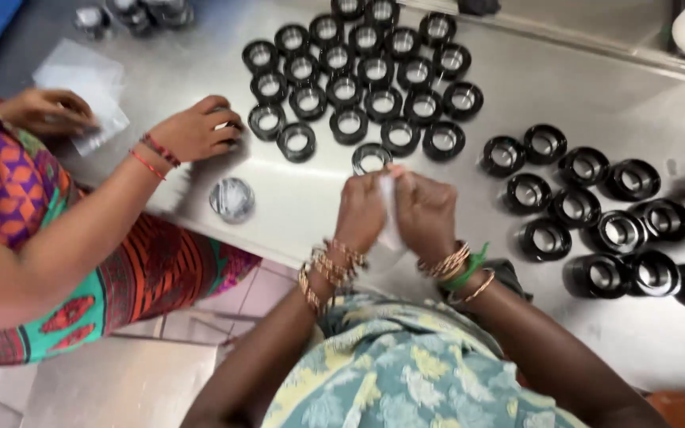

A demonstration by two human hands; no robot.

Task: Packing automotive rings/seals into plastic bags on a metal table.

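The left hand (361, 210) and right hand (424, 212) meet above the near edge of the desk (580, 95), fingers curled shut on a small white piece (388, 208) pinched between them. It looks like thin paper or film — which of the two cannot be told. What shows of it stands roughly upright in the view, its long axis running from the fingertips down toward the wrists; most of it is hidden by the fingers.

The desk is bare brushed steel, scuffed and shiny, with pale floor tiles (120, 380) below its edge. Just beyond the hands lies a cluster of black rings (362, 75) with bright metal centres, laid flat with their openings up; one black ring (371, 157) sits right at the fingertips. A second group of rings (588, 210) lies to the right, some tipped on their sides.

At the left a co-worker's hand (194, 131) rests on a ring at the edge of the cluster, while that person's other hand (45, 111) lies on a clear plastic bag (89, 91). A round silvery cap (231, 198) lies alone near the desk's edge.
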